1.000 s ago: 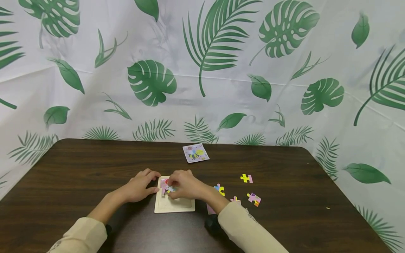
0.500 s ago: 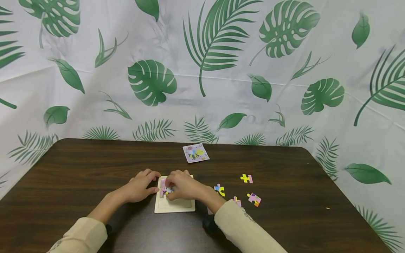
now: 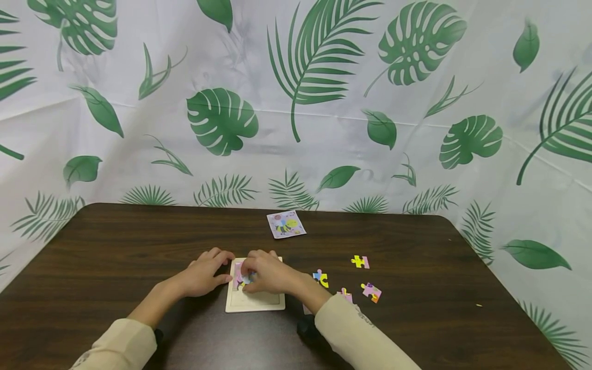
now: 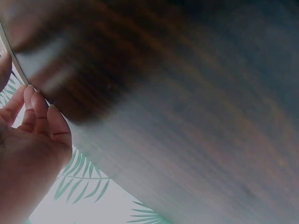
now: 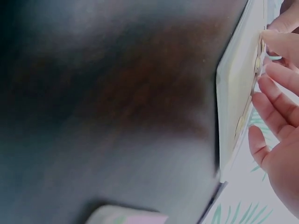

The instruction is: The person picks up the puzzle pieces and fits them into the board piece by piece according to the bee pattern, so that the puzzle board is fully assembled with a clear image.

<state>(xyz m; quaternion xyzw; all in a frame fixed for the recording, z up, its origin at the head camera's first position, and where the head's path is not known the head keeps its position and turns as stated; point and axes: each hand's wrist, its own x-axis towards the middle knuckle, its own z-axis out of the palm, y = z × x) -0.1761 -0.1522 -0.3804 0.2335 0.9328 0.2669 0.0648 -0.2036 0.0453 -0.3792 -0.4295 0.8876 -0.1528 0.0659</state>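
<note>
A pale wooden puzzle tray (image 3: 254, 306) lies on the table with pink, printed pieces (image 3: 238, 280) along its left side. My left hand (image 3: 202, 275) rests at the tray's left edge, thumb and fingertips touching the rim; in the left wrist view the fingers (image 4: 41, 112) lie loosely bent at that edge. Over the tray, my right hand (image 3: 270, 273) pinches a puzzle piece (image 3: 252, 277) between thumb and fingers, beside the pink pieces. Most of this piece is hidden by the hand. The right wrist view shows its fingertips close over the tray (image 5: 238, 79).
Right of the tray lie several loose puzzle pieces, among them a yellow one (image 3: 359, 261), a blue and yellow one (image 3: 321, 278) and a pink one (image 3: 371, 292). Another piece is partly behind the right forearm. A bee picture card (image 3: 287, 224) lies farther back.
My right hand has shifted slightly left over the tray with the puzzle piece, then stayed nearly in place. The left hand has not moved.
</note>
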